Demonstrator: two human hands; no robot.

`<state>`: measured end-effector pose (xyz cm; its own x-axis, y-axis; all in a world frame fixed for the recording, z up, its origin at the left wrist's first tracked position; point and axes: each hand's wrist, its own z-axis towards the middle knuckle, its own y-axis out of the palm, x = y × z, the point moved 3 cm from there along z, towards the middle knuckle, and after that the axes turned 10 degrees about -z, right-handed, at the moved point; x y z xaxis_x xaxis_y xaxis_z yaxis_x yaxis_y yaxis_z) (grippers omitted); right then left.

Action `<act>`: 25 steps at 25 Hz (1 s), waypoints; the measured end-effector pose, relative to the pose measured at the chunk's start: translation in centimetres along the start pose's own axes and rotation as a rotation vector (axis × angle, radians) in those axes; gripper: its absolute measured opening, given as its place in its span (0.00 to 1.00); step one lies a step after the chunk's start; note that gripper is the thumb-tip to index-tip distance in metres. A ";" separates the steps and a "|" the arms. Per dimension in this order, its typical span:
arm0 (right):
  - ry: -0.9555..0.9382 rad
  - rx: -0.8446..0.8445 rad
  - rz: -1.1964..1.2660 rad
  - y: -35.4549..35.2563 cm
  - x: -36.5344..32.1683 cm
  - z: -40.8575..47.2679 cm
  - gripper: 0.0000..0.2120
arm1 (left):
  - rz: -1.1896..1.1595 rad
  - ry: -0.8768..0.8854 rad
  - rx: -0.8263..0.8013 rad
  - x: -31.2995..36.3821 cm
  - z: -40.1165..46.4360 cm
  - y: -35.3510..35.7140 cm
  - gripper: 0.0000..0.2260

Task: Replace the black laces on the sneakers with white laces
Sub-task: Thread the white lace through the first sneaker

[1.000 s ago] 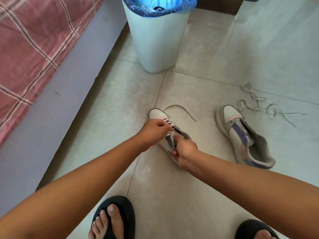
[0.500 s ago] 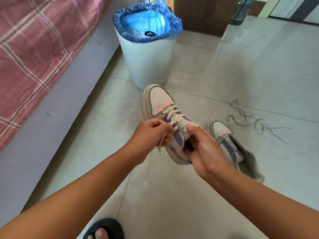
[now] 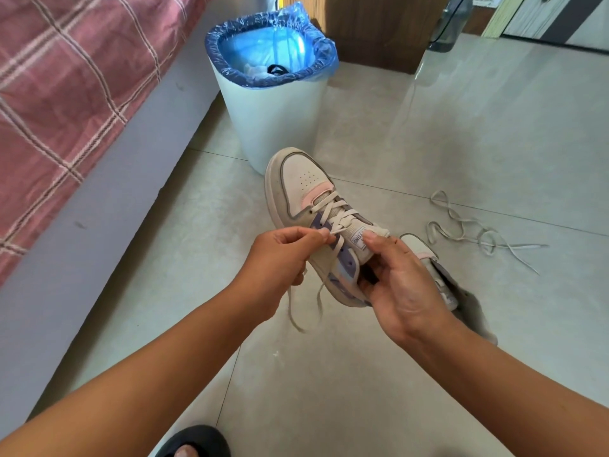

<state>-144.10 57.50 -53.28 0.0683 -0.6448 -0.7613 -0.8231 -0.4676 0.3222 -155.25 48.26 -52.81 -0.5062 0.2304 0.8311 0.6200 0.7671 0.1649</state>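
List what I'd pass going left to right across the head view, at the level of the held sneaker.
Bed edge → left hand → held sneaker → right hand → loose lace on the floor.

Glossy tile floor point(image 3: 461, 133); matt sneaker point(image 3: 303, 183) w/ cloth lace point(image 3: 333, 209); plastic bin point(image 3: 273, 127).
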 end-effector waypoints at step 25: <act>-0.029 -0.013 -0.029 0.1 0.1 0.2 0.04 | -0.170 -0.021 0.190 -0.4 -0.6 1.9 0.03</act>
<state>-144.31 57.52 -53.45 0.0756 -0.6134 -0.7862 -0.8137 -0.4936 0.3069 -153.52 49.23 -52.53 -0.6066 0.0994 0.7887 0.4021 0.8943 0.1965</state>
